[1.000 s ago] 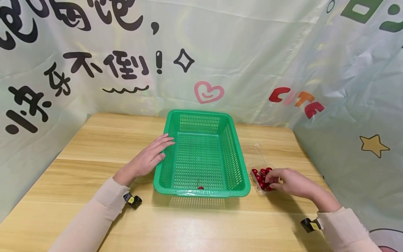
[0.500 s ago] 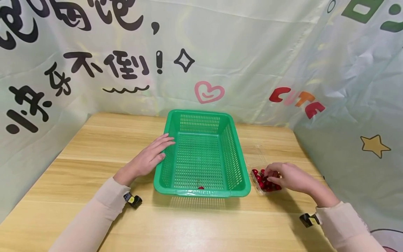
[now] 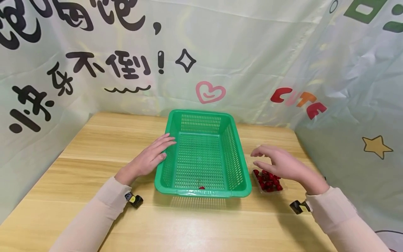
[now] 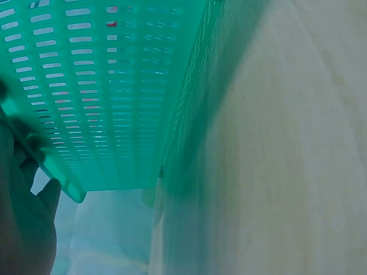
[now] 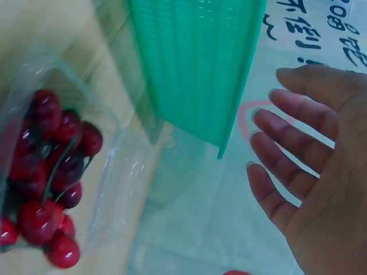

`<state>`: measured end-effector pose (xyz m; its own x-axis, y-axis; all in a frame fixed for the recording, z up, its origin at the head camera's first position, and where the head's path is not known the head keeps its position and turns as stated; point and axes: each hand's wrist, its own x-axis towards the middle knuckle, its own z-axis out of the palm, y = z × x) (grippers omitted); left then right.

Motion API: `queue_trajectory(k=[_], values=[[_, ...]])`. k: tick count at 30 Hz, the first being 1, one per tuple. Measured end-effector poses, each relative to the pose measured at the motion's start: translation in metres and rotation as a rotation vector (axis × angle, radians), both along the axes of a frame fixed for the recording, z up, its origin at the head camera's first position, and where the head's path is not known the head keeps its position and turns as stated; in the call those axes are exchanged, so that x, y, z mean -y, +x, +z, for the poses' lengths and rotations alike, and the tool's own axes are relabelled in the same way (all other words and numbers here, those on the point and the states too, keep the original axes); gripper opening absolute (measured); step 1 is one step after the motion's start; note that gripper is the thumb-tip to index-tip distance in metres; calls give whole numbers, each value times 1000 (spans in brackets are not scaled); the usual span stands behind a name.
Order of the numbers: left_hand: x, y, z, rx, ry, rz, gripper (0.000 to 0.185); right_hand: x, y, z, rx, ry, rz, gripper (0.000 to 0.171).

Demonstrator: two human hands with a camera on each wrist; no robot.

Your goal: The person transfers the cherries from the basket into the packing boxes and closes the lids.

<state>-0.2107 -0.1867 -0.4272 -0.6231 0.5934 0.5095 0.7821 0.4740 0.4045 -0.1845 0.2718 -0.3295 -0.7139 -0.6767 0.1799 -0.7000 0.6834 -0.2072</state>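
A green slotted basket point(image 3: 203, 112) stands mid-table with one red cherry point(image 3: 201, 188) at its near wall. My left hand point(image 3: 151, 157) lies flat against the basket's left wall, fingers straight; the left wrist view shows that hand point(image 4: 23, 229) beside the basket wall point(image 4: 103, 86). To the basket's right sits a clear plastic box of cherries point(image 3: 269, 181). My right hand point(image 3: 259, 158) hovers just above that box, fingers spread and holding nothing that I can see. In the right wrist view the spread right hand point(image 5: 298, 172) is beside the cherries point(image 5: 49, 172) and the basket point(image 5: 195, 63).
The wooden table point(image 3: 94, 140) is enclosed by a printed cloth backdrop point(image 3: 252, 52) behind and on both sides. The box's clear lid point(image 3: 256, 152) lies open behind it. Bare tabletop stretches left of the basket and along the front edge.
My right hand has lifted out of the cherry box and moved up and back, its fingers spreading. The left hand and basket have stayed put.
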Motion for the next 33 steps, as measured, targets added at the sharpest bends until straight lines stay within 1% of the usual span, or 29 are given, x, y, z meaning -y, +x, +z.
queue_trajectory(k=[3, 8, 12, 17, 33], values=[[0, -1, 0, -5, 7, -3, 44, 10, -2, 4, -18, 6, 35, 23], [1, -2, -1, -11, 7, -1, 43, 26, -6, 9, -19, 6, 80, 29], [1, -2, -1, -11, 3, 1, 42, 38, -9, 12, 2, 0, 107, 34], [1, -1, 0, -4, 3, 2, 43, 52, -12, 17, 46, 7, 117, 37], [0, 1, 0, -4, 3, 3, 45, 99, -29, 30, 85, -9, 203, 39]])
